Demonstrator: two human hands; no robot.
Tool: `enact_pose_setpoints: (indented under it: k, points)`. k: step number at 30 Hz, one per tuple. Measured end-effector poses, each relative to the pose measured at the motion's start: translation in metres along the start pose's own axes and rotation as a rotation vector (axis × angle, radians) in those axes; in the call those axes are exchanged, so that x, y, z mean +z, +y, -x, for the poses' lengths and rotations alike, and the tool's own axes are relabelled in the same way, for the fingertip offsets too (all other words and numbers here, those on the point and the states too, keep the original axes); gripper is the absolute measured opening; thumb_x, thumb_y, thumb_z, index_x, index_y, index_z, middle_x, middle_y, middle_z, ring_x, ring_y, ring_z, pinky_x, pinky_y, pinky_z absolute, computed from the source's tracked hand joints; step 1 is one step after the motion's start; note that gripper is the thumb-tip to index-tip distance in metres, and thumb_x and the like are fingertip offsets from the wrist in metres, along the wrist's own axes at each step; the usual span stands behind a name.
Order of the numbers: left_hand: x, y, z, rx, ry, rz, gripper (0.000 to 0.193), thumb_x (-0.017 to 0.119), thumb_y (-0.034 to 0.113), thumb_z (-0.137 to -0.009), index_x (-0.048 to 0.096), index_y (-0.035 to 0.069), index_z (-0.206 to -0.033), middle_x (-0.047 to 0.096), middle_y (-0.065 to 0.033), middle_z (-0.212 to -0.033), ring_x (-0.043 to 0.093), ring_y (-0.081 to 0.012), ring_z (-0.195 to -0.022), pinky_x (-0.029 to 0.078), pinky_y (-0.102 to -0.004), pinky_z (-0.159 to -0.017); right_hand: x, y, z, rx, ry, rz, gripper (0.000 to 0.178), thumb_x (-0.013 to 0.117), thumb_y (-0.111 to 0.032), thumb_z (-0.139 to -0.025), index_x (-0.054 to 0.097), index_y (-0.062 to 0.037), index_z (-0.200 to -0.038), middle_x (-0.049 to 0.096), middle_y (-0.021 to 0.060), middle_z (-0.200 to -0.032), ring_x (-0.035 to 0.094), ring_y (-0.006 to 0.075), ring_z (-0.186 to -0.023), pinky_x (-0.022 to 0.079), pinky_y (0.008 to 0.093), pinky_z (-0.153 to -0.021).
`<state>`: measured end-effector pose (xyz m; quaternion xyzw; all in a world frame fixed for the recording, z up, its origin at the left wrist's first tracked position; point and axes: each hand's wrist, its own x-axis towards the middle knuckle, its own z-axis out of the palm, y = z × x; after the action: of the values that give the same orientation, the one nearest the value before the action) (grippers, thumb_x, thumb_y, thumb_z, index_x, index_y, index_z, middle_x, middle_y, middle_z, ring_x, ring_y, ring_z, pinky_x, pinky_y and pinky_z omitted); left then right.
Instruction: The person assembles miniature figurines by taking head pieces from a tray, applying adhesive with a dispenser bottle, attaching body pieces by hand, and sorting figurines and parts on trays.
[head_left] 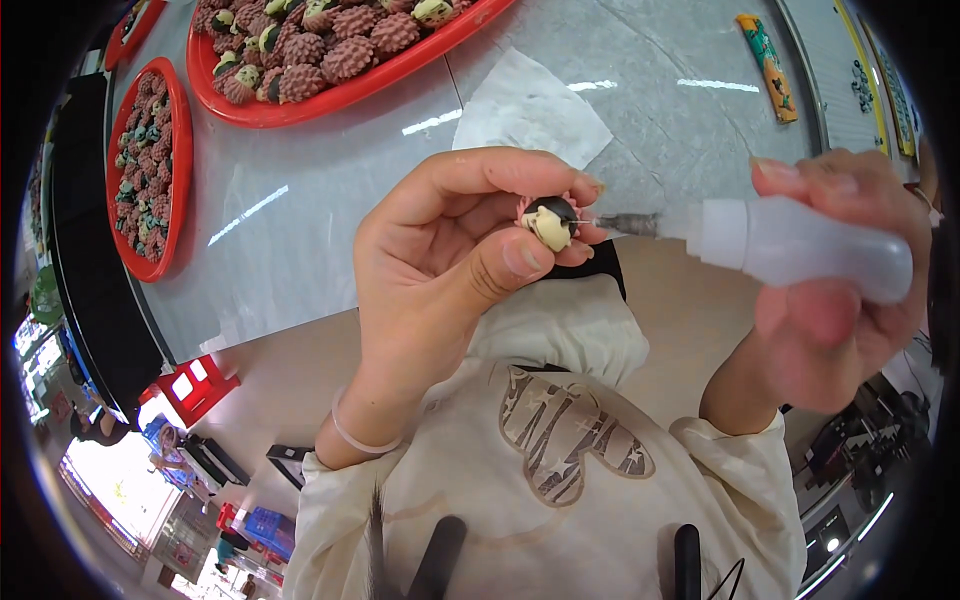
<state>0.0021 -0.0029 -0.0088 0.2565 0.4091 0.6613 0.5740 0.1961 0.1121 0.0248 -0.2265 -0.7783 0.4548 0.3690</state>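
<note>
Between the thumb and fingers of my left hand is a small figurine piece, cream and black in front with a pink ridged edge behind. My right hand grips a translucent white squeeze bottle, held sideways. Its thin needle tip points left and meets, or nearly meets, the front of the piece; I cannot tell whether they touch. My left fingers hide the back of the piece. Just beyond my left hand, a white paper sheet lies on the grey table.
A large red tray at the far left holds many pink, cream and black pieces. Left of it is a smaller red tray with similar pieces. An orange and green packet lies at the far right. A red stool stands on the floor at left.
</note>
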Motion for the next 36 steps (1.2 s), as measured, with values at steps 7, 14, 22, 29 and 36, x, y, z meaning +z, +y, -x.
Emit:
enact_pose_setpoints:
  k: [7, 14, 22, 29, 36]
  points:
    - [0.000, -0.001, 0.001, 0.000, -0.012, 0.003, 0.035, 0.063, 0.018, -0.075, 0.047, -0.001, -0.100, 0.050, -0.0162, -0.096, 0.052, -0.0139, -0.079, 0.047, -0.0204, -0.065, -0.010, 0.003, 0.006, -0.152, 0.018, 0.101, 0.047, 0.055, -0.034, -0.078, 0.047, 0.0067, -0.100, 0.054, 0.0209, -0.089, 0.051, 0.0218, -0.076, 0.041, 0.0280, -0.063]
    - [0.001, -0.003, -0.002, -0.027, -0.018, 0.023, 0.032, 0.061, 0.018, -0.076, 0.046, 0.000, -0.099, 0.050, -0.0150, -0.095, 0.055, -0.0171, -0.079, 0.046, -0.0213, -0.066, -0.002, -0.011, -0.003, -0.036, 0.056, -0.027, 0.036, 0.055, -0.022, -0.079, 0.045, 0.0059, -0.099, 0.053, 0.0223, -0.090, 0.054, 0.0257, -0.079, 0.043, 0.0326, -0.070]
    - [0.006, -0.008, 0.000, 0.039, 0.019, 0.058, 0.026, 0.060, 0.010, -0.076, 0.048, -0.003, -0.095, 0.053, -0.0167, -0.093, 0.057, -0.0203, -0.077, 0.048, -0.0263, -0.066, 0.014, 0.044, -0.008, 0.007, 0.367, 0.339, 0.044, 0.063, 0.008, -0.065, 0.039, -0.0006, -0.100, 0.057, 0.0110, -0.087, 0.053, 0.0169, -0.087, 0.039, 0.0274, -0.080]
    - [0.012, -0.006, 0.001, 0.017, 0.076, -0.027, 0.028, 0.062, 0.014, -0.075, 0.047, 0.000, -0.093, 0.051, -0.0149, -0.091, 0.057, -0.0197, -0.074, 0.048, -0.0239, -0.062, 0.003, 0.039, -0.003, 0.173, 0.305, 0.335, 0.044, 0.061, 0.006, -0.066, 0.040, -0.0006, -0.104, 0.058, 0.0094, -0.089, 0.053, 0.0156, -0.089, 0.039, 0.0292, -0.084]
    - [0.017, -0.007, 0.001, -0.033, 0.064, -0.052, 0.026, 0.063, 0.013, -0.074, 0.048, -0.001, -0.090, 0.052, -0.0149, -0.089, 0.057, -0.0200, -0.074, 0.049, -0.0255, -0.061, -0.075, 0.026, 0.011, 0.449, 0.262, 0.864, 0.021, 0.050, 0.000, -0.076, 0.056, -0.0015, -0.095, 0.060, 0.0046, -0.084, 0.056, 0.0135, -0.078, 0.042, 0.0227, -0.074]
